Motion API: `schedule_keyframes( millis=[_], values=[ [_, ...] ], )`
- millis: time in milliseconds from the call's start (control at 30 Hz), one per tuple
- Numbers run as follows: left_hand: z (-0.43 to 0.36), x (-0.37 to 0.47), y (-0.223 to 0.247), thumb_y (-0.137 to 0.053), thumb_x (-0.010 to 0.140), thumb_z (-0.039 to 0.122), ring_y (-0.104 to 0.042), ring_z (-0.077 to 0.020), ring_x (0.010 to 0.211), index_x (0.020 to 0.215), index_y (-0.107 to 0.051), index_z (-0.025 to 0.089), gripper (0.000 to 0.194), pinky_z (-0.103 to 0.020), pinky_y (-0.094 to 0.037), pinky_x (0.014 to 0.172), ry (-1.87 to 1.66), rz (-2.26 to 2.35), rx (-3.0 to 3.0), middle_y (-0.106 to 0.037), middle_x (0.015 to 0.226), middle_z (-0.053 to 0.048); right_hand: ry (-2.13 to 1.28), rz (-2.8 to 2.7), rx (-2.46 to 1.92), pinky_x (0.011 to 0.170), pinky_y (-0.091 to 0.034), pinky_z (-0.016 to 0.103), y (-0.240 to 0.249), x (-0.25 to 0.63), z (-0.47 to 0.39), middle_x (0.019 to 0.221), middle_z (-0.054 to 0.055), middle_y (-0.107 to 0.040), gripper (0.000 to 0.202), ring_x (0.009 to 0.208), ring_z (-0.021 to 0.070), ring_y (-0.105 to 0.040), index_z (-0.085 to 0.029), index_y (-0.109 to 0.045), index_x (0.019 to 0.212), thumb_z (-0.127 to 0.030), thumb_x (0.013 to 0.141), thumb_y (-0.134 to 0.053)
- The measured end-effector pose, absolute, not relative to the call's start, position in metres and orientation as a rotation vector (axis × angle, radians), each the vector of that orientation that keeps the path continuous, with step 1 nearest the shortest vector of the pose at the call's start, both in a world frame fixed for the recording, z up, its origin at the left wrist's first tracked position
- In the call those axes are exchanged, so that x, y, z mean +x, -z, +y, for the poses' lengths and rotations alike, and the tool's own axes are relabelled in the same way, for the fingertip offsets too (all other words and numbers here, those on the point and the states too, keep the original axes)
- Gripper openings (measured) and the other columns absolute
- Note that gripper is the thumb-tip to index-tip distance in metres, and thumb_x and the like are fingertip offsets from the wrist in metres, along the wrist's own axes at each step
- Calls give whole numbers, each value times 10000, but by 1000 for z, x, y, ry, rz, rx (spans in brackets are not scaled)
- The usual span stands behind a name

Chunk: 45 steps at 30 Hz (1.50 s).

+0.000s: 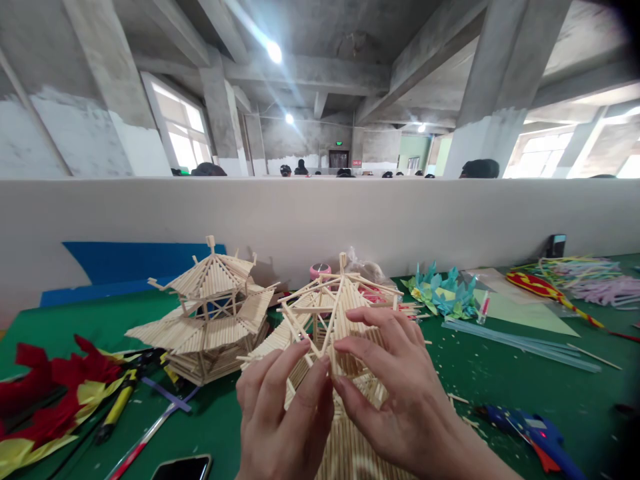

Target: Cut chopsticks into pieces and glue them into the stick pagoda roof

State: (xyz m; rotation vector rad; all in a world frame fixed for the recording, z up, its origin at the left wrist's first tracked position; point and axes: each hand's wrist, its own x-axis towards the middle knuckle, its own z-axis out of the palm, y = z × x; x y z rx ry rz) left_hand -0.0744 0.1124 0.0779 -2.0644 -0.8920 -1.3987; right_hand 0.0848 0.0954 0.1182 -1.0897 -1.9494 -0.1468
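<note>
Bare concrete ceiling overhead, lamps lit; a pale partition closed off the far side of the green desk. My work, a pavilion model of thin wooden sticks, stood upright right in front of me, near the middle of the desk, with a second, more fully roofed pavilion to its left.

Both hands were at the front of its upper roof. Left hand: curled, index finger and thumb slightly apart at the lower ends of the roof sticks. Right hand: half open, thumb and index finger parted, fingertips against or just over the slats. Could not tell whether either had a stick pinched.

Step, as I judged it: setting or steadying a stick at the roof's front edge. The next move seemed to call for light, even pressure and no knock to the frame.

Model's look: pale, unpainted; a short finial on top, slats close-laid on the right front face, bare ribs on the left, a wider roof below. Blue glue gun to the right, within reach.
</note>
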Motion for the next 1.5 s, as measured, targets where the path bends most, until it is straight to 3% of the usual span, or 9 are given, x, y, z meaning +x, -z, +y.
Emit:
schedule_keyframes(
  millis=[800, 1233, 1500],
  values=[
    [109, -78, -78, -613, 674, 49, -502, -256, 914, 929, -615, 155, 276, -426, -406, 745, 1354, -880, -2070, -540, 1007, -108, 140, -1956, -1094, 846, -317, 412, -117, 85, 94, 1106, 52, -478, 185, 1025, 233, -426, -218, -584, 907, -242, 726, -553],
    [107, -81, -82, -614, 633, -13, -513, -252, 889, 929, -597, 108, 320, -413, -437, 717, 1349, -887, -2067, -541, 991, -134, 157, -1937, -1089, 858, -300, 405, -116, 82, 94, 1124, 53, -475, 271, 1026, 229, -415, -213, -561, 969, -290, 710, -583],
    [100, -82, -83, -607, 650, 10, -521, -228, 879, 885, -612, 155, 276, -379, -454, 728, 1412, -953, -2017, -522, 998, -101, 191, -1907, -1101, 841, -290, 400, -118, 78, 96, 1117, 37, -490, 210, 1025, 231, -419, -228, -579, 898, -313, 706, -594]
  ],
)
